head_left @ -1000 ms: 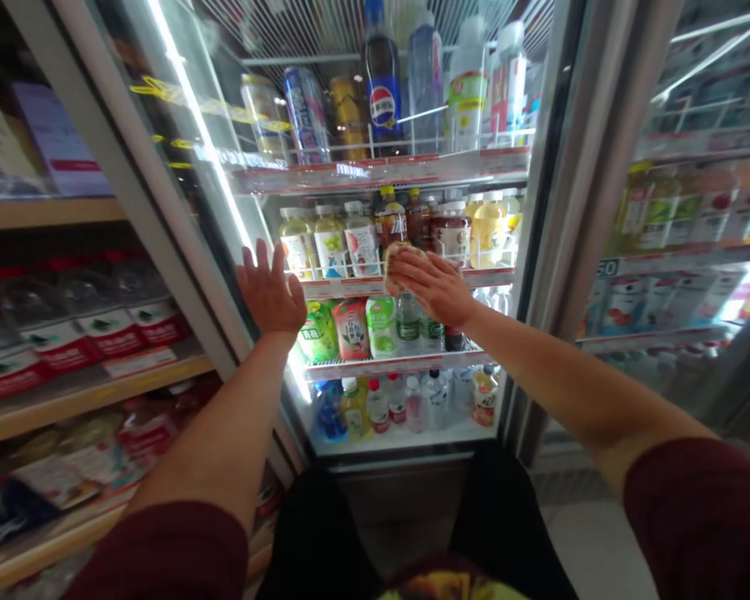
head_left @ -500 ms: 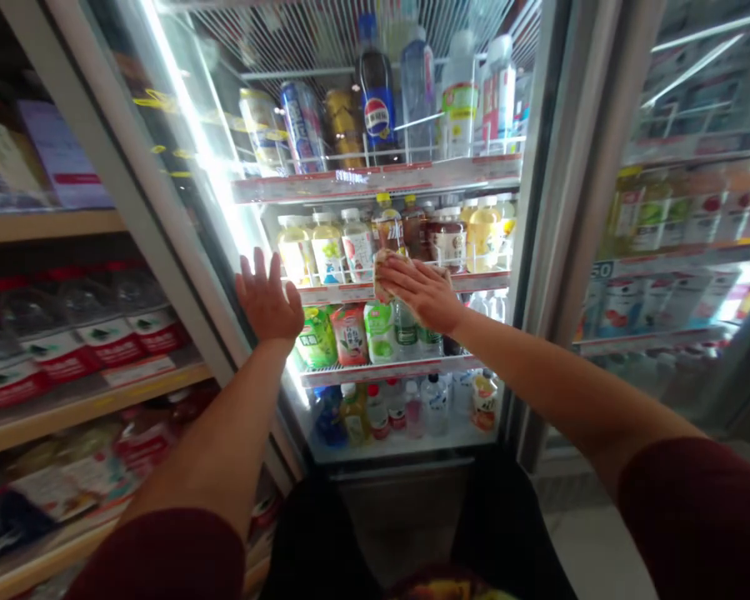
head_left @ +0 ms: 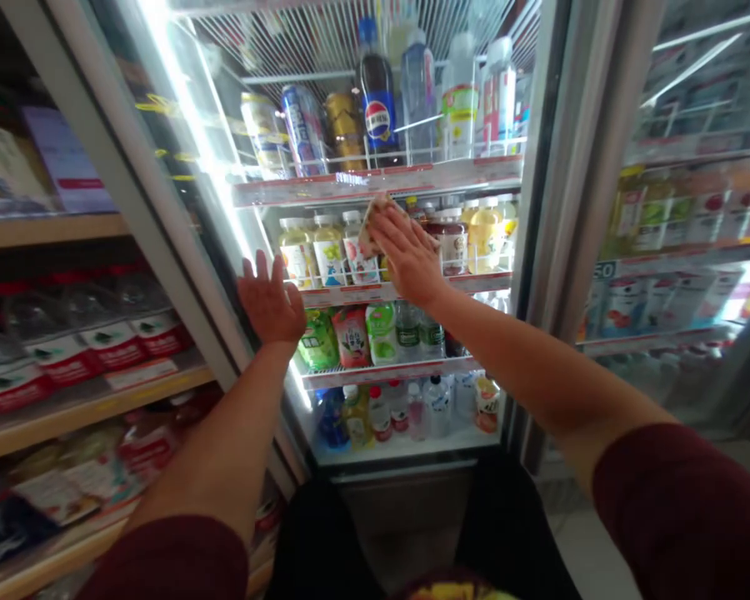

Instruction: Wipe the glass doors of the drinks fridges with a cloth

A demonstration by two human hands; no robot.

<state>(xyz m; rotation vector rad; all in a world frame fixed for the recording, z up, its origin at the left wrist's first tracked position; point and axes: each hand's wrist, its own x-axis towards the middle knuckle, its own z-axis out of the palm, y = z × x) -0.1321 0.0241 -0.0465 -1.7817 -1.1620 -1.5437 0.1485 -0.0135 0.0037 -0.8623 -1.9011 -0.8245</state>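
My right hand [head_left: 409, 254] lies nearly flat over a light, patterned cloth [head_left: 367, 239], pressing it on the glass door [head_left: 406, 467] of a lit drinks fridge. The cloth's edges stick out past the fingers at the upper left and on the right, in front of the second shelf's bottles. My left hand [head_left: 270, 304] is open and holds nothing. Its fingers are spread, and the palm appears to rest on the left side of the door, close to the bright light strip [head_left: 216, 167].
Behind the glass stand rows of drinks, among them a dark cola bottle [head_left: 377, 104] and green pouches [head_left: 317, 337]. Wooden shelves with red-labelled water bottles [head_left: 84, 321] are at the left. A metal door frame [head_left: 591, 208] and another fridge section [head_left: 681, 217] are at the right.
My right hand and the cloth have slid up and slightly left across the glass. The left hand stays in nearly the same place.
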